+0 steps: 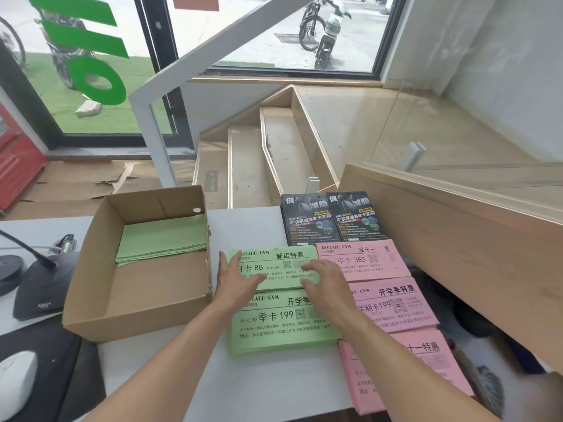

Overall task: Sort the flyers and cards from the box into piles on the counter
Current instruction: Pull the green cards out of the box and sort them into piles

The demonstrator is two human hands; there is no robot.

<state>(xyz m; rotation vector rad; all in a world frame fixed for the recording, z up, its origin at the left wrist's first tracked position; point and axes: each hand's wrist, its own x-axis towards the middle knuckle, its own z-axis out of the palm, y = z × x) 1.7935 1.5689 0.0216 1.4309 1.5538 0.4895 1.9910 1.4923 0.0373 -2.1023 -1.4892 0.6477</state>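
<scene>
An open cardboard box (91, 287) stands on the white counter (274, 388) at the left, with a stack of blank-side green flyers (164, 239) inside it. Right of the box lies a green flyer pile (274, 257), and both my hands rest flat on it: my left hand (236, 278) on its left part, my right hand (324, 280) on its right part, fingers straight. A second green pile (274, 330) lies nearer to me. Three pink piles (362, 260) (405, 306) (426, 360) line the right side. Two dark flyer piles (309, 220) (355, 217) sit behind them.
A small round silver object (198, 210) sits on the box's far rim. A desk microphone base (39, 287) and a white mouse (15, 379) lie at the left. A wooden ledge (457, 239) borders the counter on the right. Stairs (259, 166) descend beyond the counter.
</scene>
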